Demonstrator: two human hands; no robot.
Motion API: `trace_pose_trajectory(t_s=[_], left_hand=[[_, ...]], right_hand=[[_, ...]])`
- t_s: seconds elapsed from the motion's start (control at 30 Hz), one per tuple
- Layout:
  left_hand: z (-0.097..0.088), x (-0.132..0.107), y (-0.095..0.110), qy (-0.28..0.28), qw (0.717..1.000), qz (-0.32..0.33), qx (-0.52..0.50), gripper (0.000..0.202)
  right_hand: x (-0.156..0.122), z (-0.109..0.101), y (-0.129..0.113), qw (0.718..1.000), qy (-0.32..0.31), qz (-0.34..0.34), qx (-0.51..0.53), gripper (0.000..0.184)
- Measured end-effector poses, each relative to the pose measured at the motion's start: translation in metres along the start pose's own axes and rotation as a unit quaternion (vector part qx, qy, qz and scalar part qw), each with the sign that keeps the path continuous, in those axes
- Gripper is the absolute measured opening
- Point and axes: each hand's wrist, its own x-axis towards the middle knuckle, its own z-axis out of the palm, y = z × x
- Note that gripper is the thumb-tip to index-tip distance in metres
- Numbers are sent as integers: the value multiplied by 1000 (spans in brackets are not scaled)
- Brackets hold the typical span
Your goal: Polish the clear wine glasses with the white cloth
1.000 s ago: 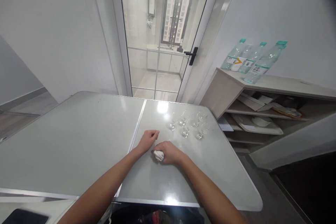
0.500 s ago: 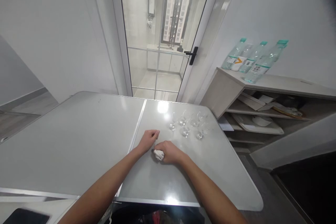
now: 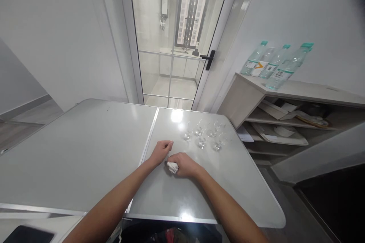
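Note:
A crumpled white cloth (image 3: 172,167) pokes out of my right hand (image 3: 186,164), whose fingers are wrapped around it low over the grey table. Just ahead and to the left, my left hand (image 3: 162,149) is closed with its fingers curled in. Whatever it may hold is hidden or too transparent to make out. Several clear stemmed glasses, among them a front one (image 3: 202,143) and a right-hand one (image 3: 217,145), stand grouped on the table beyond my right hand. Neither hand touches this group.
The grey table (image 3: 108,159) has a metal seam left of my hands. Beyond its far edge is a glass door (image 3: 155,72) with a black handle (image 3: 210,60). At right, a shelf unit (image 3: 251,95) carries several plastic bottles (image 3: 281,74). A dark flat object (image 3: 28,234) lies lower left.

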Motion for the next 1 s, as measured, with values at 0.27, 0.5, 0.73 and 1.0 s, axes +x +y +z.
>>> trace_pose_trajectory(t_s=[0.27, 0.5, 0.73, 1.0], left_hand=[[-2, -1, 6, 7, 1000, -13, -23, 57], [-1, -1, 5, 5, 1000, -14, -19, 57], [-4, -4, 15, -18, 996, -8, -88, 57], [-7, -9, 26, -85, 986, 64, -127, 49]], right_hand=[[0, 1, 1, 1000, -10, 4, 5, 24], [0, 0, -1, 1000, -6, 4, 5, 23], [0, -4, -3, 996, 46, 55, 59, 26], [10, 9, 7, 920, 234, 184, 255, 37]])
